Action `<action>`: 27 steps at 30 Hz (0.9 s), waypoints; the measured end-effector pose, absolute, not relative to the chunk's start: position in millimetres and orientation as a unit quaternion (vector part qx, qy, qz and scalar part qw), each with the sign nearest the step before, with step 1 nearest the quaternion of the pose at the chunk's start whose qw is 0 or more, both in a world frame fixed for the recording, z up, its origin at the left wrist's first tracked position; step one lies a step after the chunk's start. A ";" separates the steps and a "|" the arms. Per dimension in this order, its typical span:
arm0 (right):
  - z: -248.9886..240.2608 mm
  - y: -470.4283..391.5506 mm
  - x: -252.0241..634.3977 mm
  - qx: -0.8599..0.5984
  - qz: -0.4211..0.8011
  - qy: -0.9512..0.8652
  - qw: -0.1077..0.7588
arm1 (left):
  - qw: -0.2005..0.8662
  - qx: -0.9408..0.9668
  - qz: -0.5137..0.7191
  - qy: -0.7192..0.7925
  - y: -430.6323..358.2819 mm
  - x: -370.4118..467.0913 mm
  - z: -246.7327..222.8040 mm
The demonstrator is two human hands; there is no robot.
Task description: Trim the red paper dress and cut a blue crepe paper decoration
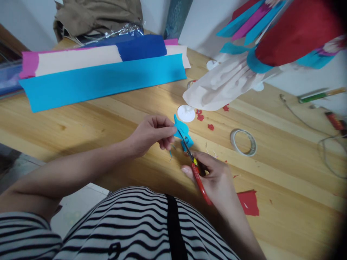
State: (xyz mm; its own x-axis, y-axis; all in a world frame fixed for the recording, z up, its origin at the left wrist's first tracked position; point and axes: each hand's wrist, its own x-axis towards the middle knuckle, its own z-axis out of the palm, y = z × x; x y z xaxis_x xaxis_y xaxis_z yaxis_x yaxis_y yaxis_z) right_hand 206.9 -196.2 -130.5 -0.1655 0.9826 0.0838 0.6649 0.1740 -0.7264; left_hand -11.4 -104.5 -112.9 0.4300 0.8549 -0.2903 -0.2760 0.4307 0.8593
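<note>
My left hand [155, 133] pinches the edge of a small blue paper piece [182, 128] above the wooden table [121, 115]. In my right hand [214, 173] are red-handled scissors [200, 182], whose blades point up and left and lie across the blue piece. Just beyond the blue piece sits a white disc [185, 113] with small dark marks. Several small red paper shapes [200, 117] are scattered to the right of the disc. A roll of tape [243, 142] lies flat to the right of my hands.
Folded blue paper [105, 81] stretches across the back left, with pink, white and dark blue sheets behind. A red and white paper figure [292, 32] leans in at the upper right. A red scrap [248, 203], a cable [300, 122] and a green tool [314, 96] lie at right.
</note>
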 end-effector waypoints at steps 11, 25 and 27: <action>-123.9 -193.7 203.7 -0.585 0.267 -0.716 0.272 | 0.755 0.386 0.372 0.378 -105.2 -11.3 -116.5; -121.4 -191.7 203.5 -0.580 0.271 -0.714 0.283 | 0.763 0.378 0.365 0.377 -108.5 -9.1 -117.5; -121.2 -191.0 203.2 -0.578 0.275 -0.713 0.287 | 0.762 0.380 0.367 0.375 -108.5 -9.0 -117.1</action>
